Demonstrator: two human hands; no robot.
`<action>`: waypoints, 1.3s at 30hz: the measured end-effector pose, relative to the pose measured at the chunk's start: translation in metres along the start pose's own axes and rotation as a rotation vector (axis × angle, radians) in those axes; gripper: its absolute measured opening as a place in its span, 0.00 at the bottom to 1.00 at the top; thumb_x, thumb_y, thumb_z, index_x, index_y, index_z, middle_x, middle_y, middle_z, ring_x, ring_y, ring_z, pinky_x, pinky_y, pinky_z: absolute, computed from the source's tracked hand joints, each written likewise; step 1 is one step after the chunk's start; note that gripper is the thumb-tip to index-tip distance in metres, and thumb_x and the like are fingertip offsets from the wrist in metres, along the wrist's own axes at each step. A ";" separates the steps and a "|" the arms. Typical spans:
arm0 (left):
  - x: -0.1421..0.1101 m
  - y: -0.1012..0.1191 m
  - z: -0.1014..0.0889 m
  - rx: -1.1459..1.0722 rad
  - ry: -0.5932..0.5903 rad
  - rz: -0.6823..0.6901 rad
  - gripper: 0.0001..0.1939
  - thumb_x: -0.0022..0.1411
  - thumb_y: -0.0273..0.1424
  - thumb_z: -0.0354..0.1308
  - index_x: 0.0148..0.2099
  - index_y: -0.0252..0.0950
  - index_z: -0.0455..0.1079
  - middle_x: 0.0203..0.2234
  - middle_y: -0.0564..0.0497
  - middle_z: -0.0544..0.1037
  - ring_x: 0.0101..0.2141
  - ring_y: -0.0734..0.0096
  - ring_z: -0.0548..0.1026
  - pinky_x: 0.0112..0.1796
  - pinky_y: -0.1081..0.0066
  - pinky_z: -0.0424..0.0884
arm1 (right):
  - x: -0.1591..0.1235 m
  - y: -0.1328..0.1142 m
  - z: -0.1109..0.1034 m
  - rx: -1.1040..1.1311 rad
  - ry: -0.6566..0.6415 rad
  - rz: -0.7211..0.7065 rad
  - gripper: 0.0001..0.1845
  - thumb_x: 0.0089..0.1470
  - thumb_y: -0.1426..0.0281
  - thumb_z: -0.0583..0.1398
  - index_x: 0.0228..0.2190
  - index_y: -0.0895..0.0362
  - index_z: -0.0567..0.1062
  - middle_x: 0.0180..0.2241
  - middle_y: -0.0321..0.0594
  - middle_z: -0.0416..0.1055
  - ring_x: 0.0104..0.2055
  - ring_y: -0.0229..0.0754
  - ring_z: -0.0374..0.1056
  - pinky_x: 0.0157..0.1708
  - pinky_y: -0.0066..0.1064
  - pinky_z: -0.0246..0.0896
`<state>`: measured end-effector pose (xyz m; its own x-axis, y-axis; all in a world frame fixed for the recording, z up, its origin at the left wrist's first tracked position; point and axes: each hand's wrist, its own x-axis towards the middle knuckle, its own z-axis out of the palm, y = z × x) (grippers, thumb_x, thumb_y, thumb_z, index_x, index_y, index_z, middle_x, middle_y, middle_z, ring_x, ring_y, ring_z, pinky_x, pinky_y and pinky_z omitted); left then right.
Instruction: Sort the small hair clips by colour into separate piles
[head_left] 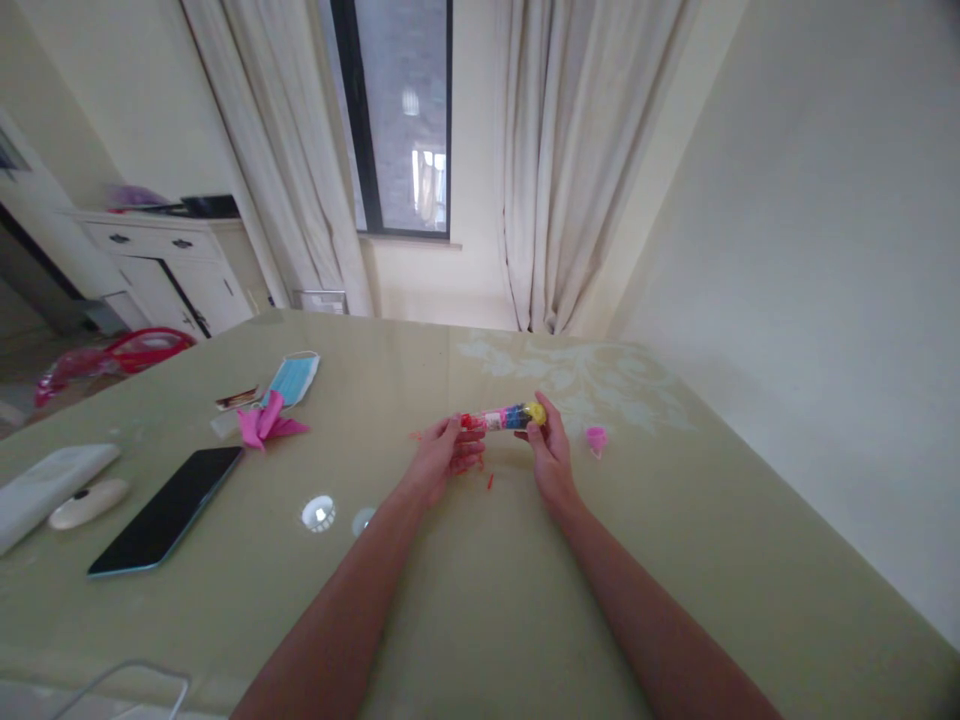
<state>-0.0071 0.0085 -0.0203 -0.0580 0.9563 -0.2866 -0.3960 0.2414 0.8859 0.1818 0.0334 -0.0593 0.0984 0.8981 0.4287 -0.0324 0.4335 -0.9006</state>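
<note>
Above the pale green surface (480, 600), I'm holding the colourful tube (498, 419) at twelve o'clock, my left grip (441, 452) pinching its red end, my right grip (553, 458) its yellow end, any next move seemingly needing both steady.

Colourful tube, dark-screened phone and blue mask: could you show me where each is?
Colourful tube (502, 418): head view, middle of its body.
Dark-screened phone (169, 510): head view, middle of its screen.
Blue mask (293, 379): head view, on its blue panel.
</note>
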 end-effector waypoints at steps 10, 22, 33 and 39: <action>0.000 -0.004 0.002 0.175 0.061 0.151 0.12 0.69 0.40 0.63 0.42 0.34 0.76 0.30 0.47 0.81 0.23 0.75 0.77 0.20 0.81 0.68 | -0.005 -0.008 0.001 -0.058 0.000 -0.073 0.35 0.68 0.53 0.58 0.70 0.49 0.60 0.61 0.48 0.69 0.55 0.48 0.70 0.51 0.40 0.72; -0.010 -0.014 0.022 -0.267 -0.132 -0.124 0.11 0.73 0.36 0.60 0.48 0.33 0.77 0.49 0.40 0.82 0.30 0.75 0.80 0.24 0.78 0.73 | -0.006 -0.032 0.000 -0.145 -0.033 -0.123 0.29 0.69 0.54 0.58 0.66 0.50 0.67 0.63 0.47 0.69 0.61 0.53 0.68 0.66 0.49 0.59; -0.007 -0.013 0.021 -0.218 -0.041 -0.046 0.13 0.62 0.35 0.73 0.41 0.33 0.75 0.39 0.44 0.85 0.31 0.74 0.82 0.25 0.80 0.73 | -0.004 -0.024 -0.005 -0.157 0.046 -0.139 0.31 0.70 0.53 0.57 0.68 0.49 0.65 0.66 0.47 0.66 0.64 0.54 0.66 0.66 0.50 0.59; -0.012 -0.014 0.028 -0.297 -0.073 -0.117 0.09 0.71 0.34 0.64 0.44 0.32 0.77 0.44 0.41 0.84 0.33 0.73 0.83 0.28 0.78 0.76 | -0.005 -0.031 -0.006 -0.160 0.012 -0.156 0.30 0.69 0.53 0.57 0.67 0.48 0.66 0.64 0.47 0.68 0.62 0.52 0.68 0.64 0.48 0.62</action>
<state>0.0249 -0.0021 -0.0189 0.0652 0.9367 -0.3441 -0.6470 0.3022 0.7001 0.1882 0.0151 -0.0339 0.1014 0.8200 0.5634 0.1418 0.5486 -0.8240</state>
